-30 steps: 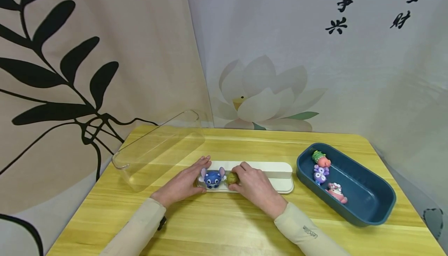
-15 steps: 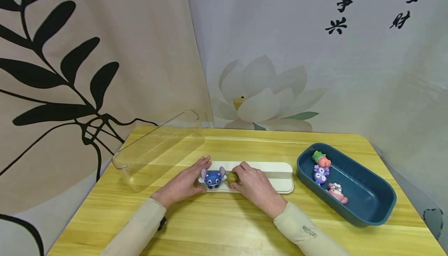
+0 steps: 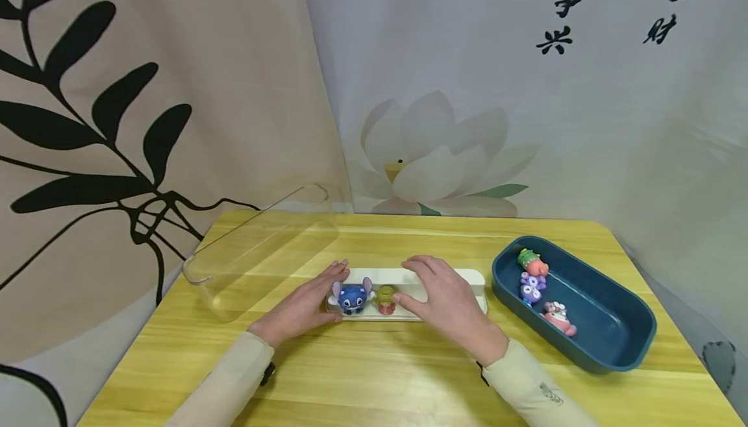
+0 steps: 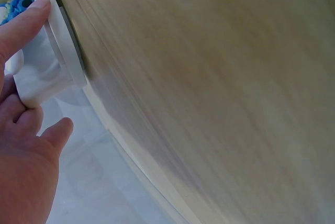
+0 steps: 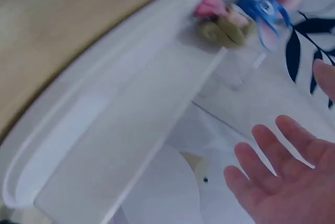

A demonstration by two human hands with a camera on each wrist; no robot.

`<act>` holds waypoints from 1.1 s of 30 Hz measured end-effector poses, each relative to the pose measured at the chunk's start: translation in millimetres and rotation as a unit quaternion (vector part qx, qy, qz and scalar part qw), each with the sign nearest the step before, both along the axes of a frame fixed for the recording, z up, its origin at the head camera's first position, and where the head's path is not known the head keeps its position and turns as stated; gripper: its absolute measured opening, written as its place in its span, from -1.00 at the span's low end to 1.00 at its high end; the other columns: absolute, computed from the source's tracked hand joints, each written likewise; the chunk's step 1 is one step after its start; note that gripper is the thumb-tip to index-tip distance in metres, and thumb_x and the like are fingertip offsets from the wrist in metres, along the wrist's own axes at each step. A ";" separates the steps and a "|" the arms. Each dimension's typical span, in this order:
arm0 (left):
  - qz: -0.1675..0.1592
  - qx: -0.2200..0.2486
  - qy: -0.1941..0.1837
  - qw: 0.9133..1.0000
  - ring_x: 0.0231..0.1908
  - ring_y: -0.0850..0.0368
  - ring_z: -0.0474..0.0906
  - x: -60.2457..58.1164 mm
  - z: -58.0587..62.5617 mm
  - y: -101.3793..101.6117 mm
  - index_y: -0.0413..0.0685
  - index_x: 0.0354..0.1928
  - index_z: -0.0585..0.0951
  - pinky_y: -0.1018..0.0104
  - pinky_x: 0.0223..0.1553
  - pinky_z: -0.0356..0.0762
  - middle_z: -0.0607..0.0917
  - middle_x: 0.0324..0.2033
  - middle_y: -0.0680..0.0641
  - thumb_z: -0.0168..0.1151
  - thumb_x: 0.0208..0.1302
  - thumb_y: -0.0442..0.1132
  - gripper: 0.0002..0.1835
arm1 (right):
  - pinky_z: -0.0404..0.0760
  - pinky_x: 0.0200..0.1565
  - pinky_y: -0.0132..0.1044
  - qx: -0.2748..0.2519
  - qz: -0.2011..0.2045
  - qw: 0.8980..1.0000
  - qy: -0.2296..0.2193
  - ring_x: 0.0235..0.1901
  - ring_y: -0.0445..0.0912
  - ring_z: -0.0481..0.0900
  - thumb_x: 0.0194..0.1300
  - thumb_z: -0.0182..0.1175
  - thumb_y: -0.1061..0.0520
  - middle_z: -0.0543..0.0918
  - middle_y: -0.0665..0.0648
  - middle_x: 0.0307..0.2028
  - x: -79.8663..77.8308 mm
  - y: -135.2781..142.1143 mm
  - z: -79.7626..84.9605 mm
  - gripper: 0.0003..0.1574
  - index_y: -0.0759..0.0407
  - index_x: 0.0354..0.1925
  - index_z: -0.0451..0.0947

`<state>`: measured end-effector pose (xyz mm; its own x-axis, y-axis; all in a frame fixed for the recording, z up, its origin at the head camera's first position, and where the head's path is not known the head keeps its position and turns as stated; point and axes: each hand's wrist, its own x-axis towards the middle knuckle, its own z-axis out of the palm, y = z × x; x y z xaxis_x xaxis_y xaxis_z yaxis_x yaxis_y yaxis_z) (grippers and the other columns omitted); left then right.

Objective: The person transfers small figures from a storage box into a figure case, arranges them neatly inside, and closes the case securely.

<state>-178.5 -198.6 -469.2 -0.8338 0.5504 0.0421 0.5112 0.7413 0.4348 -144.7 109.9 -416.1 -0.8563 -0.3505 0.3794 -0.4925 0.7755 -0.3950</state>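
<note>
A white stepped display base lies on the wooden table. On its lower step, at the left, a blue big-eared figurine stands beside a smaller olive-and-pink figurine. My left hand grips the base's left end, thumb along the front edge and fingers around the end and back. Above the base's right half, my right hand is spread and holds nothing. Its thumb is beside the olive-and-pink figurine. In the right wrist view, the fingers are apart from the base.
To the right is a dark blue tray with a green-and-pink figurine, a purple figurine and a pink figurine inside. At the back left lies a clear plastic cover. Printed cloth hangs behind the table.
My right hand has let go of the olive-and-pink figurine and moved right, fingers spreading. That figurine now shows whole beside the blue one. My left hand stays at the base.
</note>
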 end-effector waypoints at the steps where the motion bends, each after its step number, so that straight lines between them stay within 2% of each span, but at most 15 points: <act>1: 0.001 -0.001 -0.003 1.000 0.60 0.07 -0.07 -0.3 -0.1 -0.1 -0.04 0.61 0.21 0.05 0.53 0.14 0.03 0.64 0.06 0.55 0.21 -0.11 0.00 | 0.63 0.22 0.11 -0.016 0.000 1.000 -0.006 0.26 0.09 0.56 0.24 0.46 -0.26 0.63 0.10 0.23 1.7 4.1 3.7 -0.25 0.09 0.25 0.60; 5: 0.001 0.002 -0.005 1.000 0.60 0.07 -0.08 -1.3 0.9 -0.9 -0.03 0.61 0.21 0.03 0.52 0.16 0.03 0.64 0.07 0.55 0.21 -0.12 0.00 | 0.50 0.31 0.28 -0.077 -0.004 0.996 -0.038 0.37 0.16 0.46 0.31 0.40 -0.28 0.54 0.13 0.37 10.1 23.3 18.4 -0.20 0.07 0.36 0.54; 8: -0.001 0.002 -0.002 1.000 0.60 0.04 -0.06 -1.5 2.1 -1.0 -0.04 0.61 0.21 0.00 0.51 0.18 0.03 0.64 0.06 0.55 0.21 -0.13 0.00 | 0.44 0.33 0.33 -0.104 -0.010 0.993 -0.055 0.41 0.17 0.41 0.34 0.37 -0.27 0.50 0.13 0.41 15.8 40.2 26.7 -0.18 0.04 0.42 0.49; 14: 0.003 -0.002 -0.009 1.000 0.60 0.05 -0.07 -0.6 3.1 0.1 -0.03 0.61 0.20 0.01 0.51 0.17 0.02 0.64 0.06 0.55 0.22 -0.13 0.00 | 0.38 0.36 0.34 -0.124 -0.021 0.990 -0.067 0.46 0.16 0.34 0.37 0.37 -0.21 0.43 0.09 0.47 26.8 77.9 36.7 -0.16 -0.01 0.49 0.40; 20: 0.008 0.001 -0.017 1.000 0.61 0.07 -0.09 0.6 2.8 0.0 -0.02 0.61 0.21 0.02 0.52 0.15 0.01 0.64 0.08 0.54 0.23 -0.12 -0.01 | 0.32 0.34 0.40 -0.120 -0.051 0.989 -0.062 0.43 0.25 0.35 0.36 0.40 -0.13 0.46 0.10 0.45 36.4 116.8 40.1 -0.19 -0.08 0.49 0.40; 22: 0.007 0.000 -0.011 1.000 0.61 0.07 -0.08 0.3 1.3 -0.9 -0.03 0.61 0.21 0.02 0.52 0.16 0.01 0.64 0.08 0.55 0.22 -0.12 -0.01 | 0.33 0.29 0.45 -0.117 -0.068 0.989 -0.068 0.36 0.27 0.43 0.37 0.39 -0.13 0.48 0.13 0.43 39.1 129.5 39.1 -0.18 -0.12 0.50 0.39; 27: 0.004 -0.003 -0.003 1.000 0.60 0.08 -0.07 -0.9 -2.4 -2.5 -0.02 0.61 0.21 0.04 0.50 0.22 0.01 0.64 0.11 0.56 0.21 -0.11 0.00 | 0.42 0.11 0.52 -0.105 -0.107 0.984 -0.096 0.29 0.35 0.46 0.39 0.37 -0.15 0.51 0.28 0.38 45.6 160.7 34.0 -0.18 -0.12 0.52 0.37; 29: 0.004 -0.003 -0.004 1.000 0.60 0.08 -0.07 -1.2 -2.4 -2.4 0.00 0.61 0.21 0.03 0.50 0.21 0.01 0.64 0.11 0.56 0.21 -0.11 0.00 | 0.56 0.02 0.39 -0.094 -0.120 0.982 -0.108 0.12 0.29 0.60 0.40 0.35 -0.18 0.50 0.34 0.37 47.3 172.0 30.2 -0.17 -0.09 0.52 0.36; 32: 0.004 -0.003 -0.006 1.000 0.60 0.08 -0.08 -1.8 -2.1 -1.7 0.00 0.61 0.21 0.03 0.51 0.19 0.01 0.64 0.09 0.56 0.21 -0.10 0.01 | 0.62 -0.06 0.31 -0.073 -0.134 0.980 -0.126 -0.28 0.07 0.75 0.43 0.30 -0.22 0.45 0.41 0.39 48.5 187.3 22.8 -0.15 -0.02 0.54 0.33; 33: 0.003 -0.004 -0.006 1.000 0.60 0.07 -0.08 -1.9 -2.0 -1.6 -0.01 0.61 0.21 0.02 0.51 0.18 0.02 0.64 0.08 0.55 0.21 -0.10 0.00 | 0.62 -0.07 0.32 -0.067 -0.136 0.980 -0.128 -0.29 0.08 0.74 0.44 0.29 -0.22 0.44 0.43 0.39 48.4 191.8 19.9 -0.14 0.00 0.54 0.32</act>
